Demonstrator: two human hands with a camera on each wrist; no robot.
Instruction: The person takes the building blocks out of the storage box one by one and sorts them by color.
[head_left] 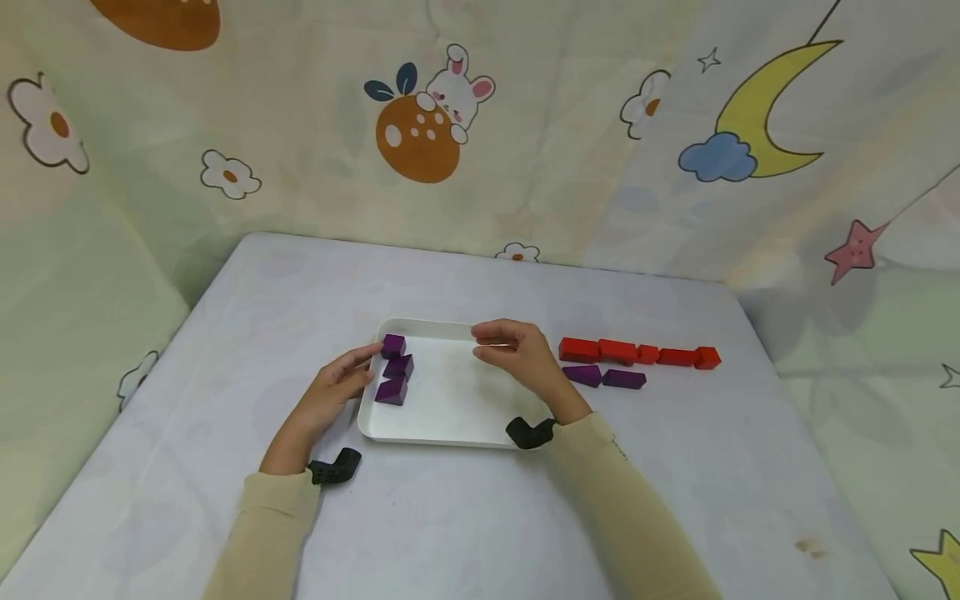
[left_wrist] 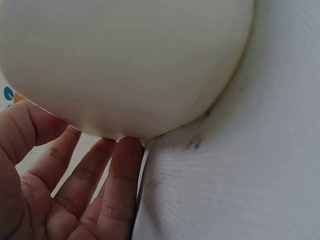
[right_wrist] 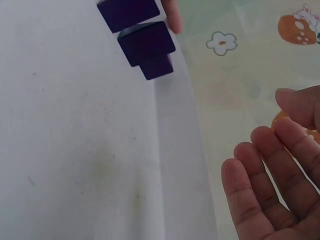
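At the left side of the white tray (head_left: 457,417), my left hand (head_left: 330,396) touches the outer wall with its fingertips, as the left wrist view shows on the tray's side (left_wrist: 125,75). Just inside that rim stand three purple blocks in a column: a cube (head_left: 393,346), a wedge-like block (head_left: 399,367) and another angled block (head_left: 392,392). My right hand (head_left: 517,350) hovers over the tray's right part, its fingers extended, thumb apart and nothing between them. The right wrist view shows the purple blocks (right_wrist: 147,42) across the tray from the right hand's fingers (right_wrist: 240,195).
Right of the tray, several red blocks (head_left: 618,351) form a row on the white table (head_left: 465,525). In front of that row lie two purple blocks, one tapered (head_left: 583,376) and one long (head_left: 624,380). A patterned cloth (head_left: 300,108) hangs behind the table.
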